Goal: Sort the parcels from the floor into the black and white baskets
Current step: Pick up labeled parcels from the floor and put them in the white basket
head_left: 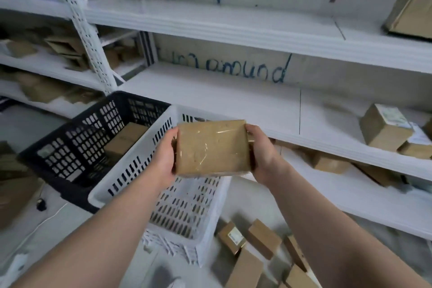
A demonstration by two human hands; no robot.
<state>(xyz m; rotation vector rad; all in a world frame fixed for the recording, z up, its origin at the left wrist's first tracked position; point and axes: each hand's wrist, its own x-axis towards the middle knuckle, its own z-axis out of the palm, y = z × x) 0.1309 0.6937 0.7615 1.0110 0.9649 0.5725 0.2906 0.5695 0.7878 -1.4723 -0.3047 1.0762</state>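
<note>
Two hands are holding one tape-wrapped brown parcel (212, 147) in mid-air at the centre of the frame. The left hand (163, 159) is gripping its left edge and the right hand (264, 154) its right edge, with the fingers curling round behind it and the thumbs lying on the near side. The parcel is hanging over the far part of the white basket (131, 170), clear of its rim, with open air above and below it.

Two baskets are standing side by side on the floor (70, 229), their long walls touching: the black basket (70, 147) at centre left and the white one to its right. One box (126, 138) is lying inside the black basket. The white basket's perforated bottom is showing below the parcel.

At least five loose parcels (264, 238) are lying jumbled at lower right, just beside the white basket's near corner. White shelving (233, 100) is running behind the baskets and along the right side, its front edges crossing the frame close to the baskets' far ends. At least two shelf boxes (385, 126) are sitting at the right edge, and one more carton (413, 11) is lying at upper right. Blurred cardboard is filling the shelves at upper left; its count cannot be told. Open floor is stretching at lower left, where one small black object (41, 204) is lying near a thin white cable.
</note>
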